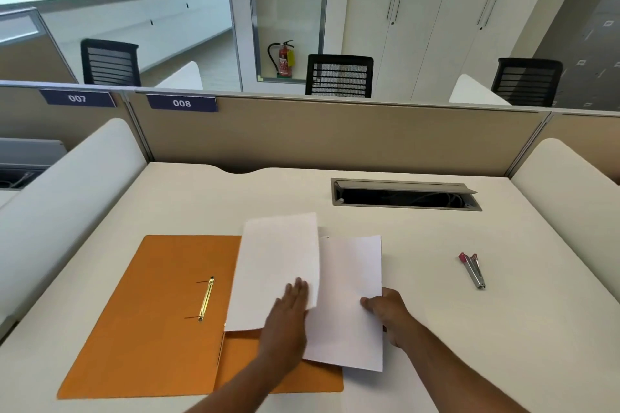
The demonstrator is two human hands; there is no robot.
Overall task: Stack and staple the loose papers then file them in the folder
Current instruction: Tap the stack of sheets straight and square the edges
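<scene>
An orange folder (151, 312) lies open on the desk, its brass fastener (206, 298) on the left flap. Two white sheets overlap on its right flap. The left sheet (275, 261) has my left hand (288, 315) resting flat on its lower edge, fingers spread. My right hand (385, 312) pinches the right edge of the right sheet (349, 285), which juts past the folder onto the desk. The edge of a third sheet peeks out behind them. A red and silver stapler (472, 270) lies to the right, apart from both hands.
The white desk (469, 345) has an open cable tray (406, 194) at the back right. A beige partition (335, 134) closes off the far side, and white side dividers (67, 194) flank the desk. Black chairs stand beyond.
</scene>
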